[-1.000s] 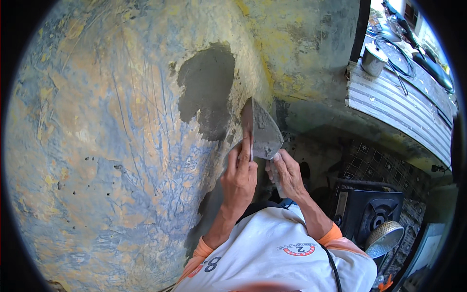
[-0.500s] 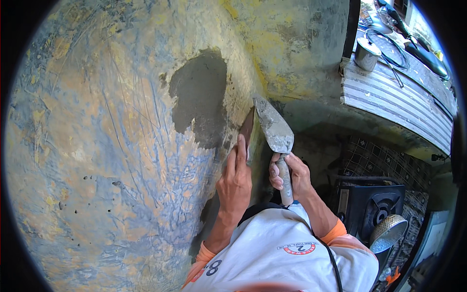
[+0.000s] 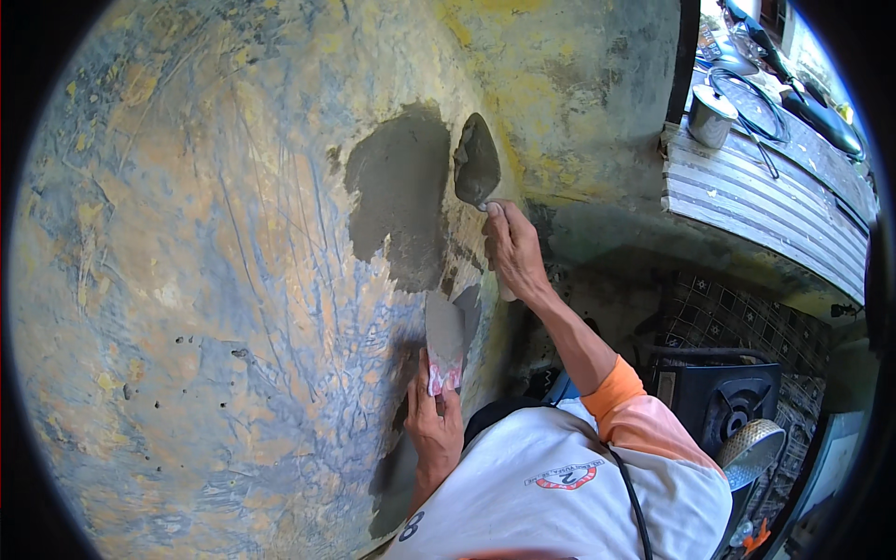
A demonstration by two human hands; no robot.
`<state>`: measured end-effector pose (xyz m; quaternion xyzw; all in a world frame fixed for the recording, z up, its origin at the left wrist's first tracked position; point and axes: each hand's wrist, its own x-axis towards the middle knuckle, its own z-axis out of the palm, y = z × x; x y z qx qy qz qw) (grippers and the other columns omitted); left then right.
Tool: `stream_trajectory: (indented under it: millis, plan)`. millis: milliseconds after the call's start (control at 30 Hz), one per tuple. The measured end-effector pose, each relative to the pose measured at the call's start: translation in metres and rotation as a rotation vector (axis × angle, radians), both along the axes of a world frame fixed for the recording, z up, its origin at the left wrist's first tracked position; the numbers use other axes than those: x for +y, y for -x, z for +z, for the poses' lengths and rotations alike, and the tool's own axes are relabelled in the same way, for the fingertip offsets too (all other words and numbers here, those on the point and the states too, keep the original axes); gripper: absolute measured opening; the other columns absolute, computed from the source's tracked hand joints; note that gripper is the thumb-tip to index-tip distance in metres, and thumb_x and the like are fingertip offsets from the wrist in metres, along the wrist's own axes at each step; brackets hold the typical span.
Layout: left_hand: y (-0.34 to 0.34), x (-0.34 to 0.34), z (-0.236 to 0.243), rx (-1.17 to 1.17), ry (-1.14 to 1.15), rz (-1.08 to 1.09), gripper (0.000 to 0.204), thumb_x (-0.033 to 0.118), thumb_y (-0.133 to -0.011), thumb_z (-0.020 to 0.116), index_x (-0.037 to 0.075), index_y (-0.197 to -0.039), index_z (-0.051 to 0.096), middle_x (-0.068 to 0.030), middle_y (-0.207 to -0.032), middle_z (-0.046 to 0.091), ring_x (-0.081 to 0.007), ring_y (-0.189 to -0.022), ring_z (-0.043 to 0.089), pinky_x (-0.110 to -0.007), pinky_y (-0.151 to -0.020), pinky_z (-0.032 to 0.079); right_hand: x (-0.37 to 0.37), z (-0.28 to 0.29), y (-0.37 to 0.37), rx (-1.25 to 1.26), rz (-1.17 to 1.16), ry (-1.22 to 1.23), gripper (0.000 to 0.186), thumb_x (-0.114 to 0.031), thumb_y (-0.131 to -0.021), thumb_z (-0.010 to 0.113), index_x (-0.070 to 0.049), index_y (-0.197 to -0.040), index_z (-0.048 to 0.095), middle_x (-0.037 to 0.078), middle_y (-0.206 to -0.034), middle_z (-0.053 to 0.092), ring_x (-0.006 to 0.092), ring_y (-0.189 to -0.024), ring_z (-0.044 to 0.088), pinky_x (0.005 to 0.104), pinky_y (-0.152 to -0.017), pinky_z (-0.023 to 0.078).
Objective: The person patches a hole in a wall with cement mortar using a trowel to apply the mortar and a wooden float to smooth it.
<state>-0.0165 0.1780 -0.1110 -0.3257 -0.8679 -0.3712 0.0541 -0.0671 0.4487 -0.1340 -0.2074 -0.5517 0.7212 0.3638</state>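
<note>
My right hand [image 3: 513, 250] is wrapped round the handle of a pointed trowel [image 3: 477, 166]. The trowel's grey, mortar-coated blade points up, just right of a dark grey mortar patch [image 3: 399, 191] on the wall. Lower down, my left hand [image 3: 436, 415] grips a flat scraper [image 3: 444, 329] by its pinkish-red lower end. Grey mortar covers the scraper's broad face, which is tilted up near the wall below the patch. Whether either blade touches the wall I cannot tell.
The scratched, stained wall [image 3: 196, 271] fills the left side and meets another wall [image 3: 579, 103] at a corner. At right are a corrugated ledge [image 3: 747, 187] with a metal pot [image 3: 712, 117] and cables, a gas stove [image 3: 723, 397], and a perforated strainer [image 3: 751, 453].
My right hand has raised the trowel up and left to beside the mortar patch. My left hand has lowered the scraper, turning its broad face into view. The view has shifted slightly.
</note>
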Motion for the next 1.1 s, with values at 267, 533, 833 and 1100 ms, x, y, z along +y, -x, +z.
stream_trajectory:
  millis: [267,533,833,1100]
  plan:
    - [0.001,-0.019,-0.004,-0.098,-0.042,0.065,0.052,0.006,-0.103,0.061,0.001,-0.154,0.052,-0.0258,-0.137,0.064,-0.0427,-0.113,0.07,-0.045,-0.087,0.062,-0.021,0.015,0.034,-0.059,-0.254,-0.497,0.026,-0.021,-0.113,0.054,-0.001,-0.128,0.063,0.015,-0.09,0.061,0.0239,-0.076,0.057,0.0398,-0.075,0.05]
    - [0.004,-0.026,-0.002,-0.142,-0.061,0.015,0.051,0.006,-0.104,0.061,0.001,-0.153,0.053,-0.0252,-0.137,0.063,-0.0382,-0.11,0.072,-0.041,-0.078,0.064,-0.046,0.034,0.034,-0.318,-0.213,-0.759,0.032,-0.01,-0.105,0.058,-0.006,-0.137,0.061,0.019,-0.102,0.058,0.0444,-0.087,0.065,0.0516,-0.072,0.052]
    - [0.008,-0.045,-0.027,-0.05,-0.118,-0.017,0.05,0.003,-0.1,0.066,-0.005,-0.148,0.055,-0.0294,-0.131,0.064,-0.0419,-0.109,0.07,-0.045,-0.084,0.06,-0.084,0.03,0.003,-0.196,-0.151,-0.965,0.048,-0.01,-0.096,0.066,-0.008,-0.142,0.058,0.017,-0.102,0.055,0.039,-0.075,0.066,0.0484,-0.059,0.055]
    - [0.0,-0.054,-0.025,-0.113,-0.249,-0.019,0.045,0.002,-0.099,0.068,-0.008,-0.142,0.058,-0.0295,-0.126,0.065,-0.0409,-0.104,0.07,-0.046,-0.084,0.059,0.001,-0.033,-0.001,-0.174,-0.403,-0.833,0.04,-0.006,-0.1,0.064,-0.013,-0.139,0.063,0.015,-0.095,0.056,0.037,-0.075,0.065,0.0471,-0.062,0.054]
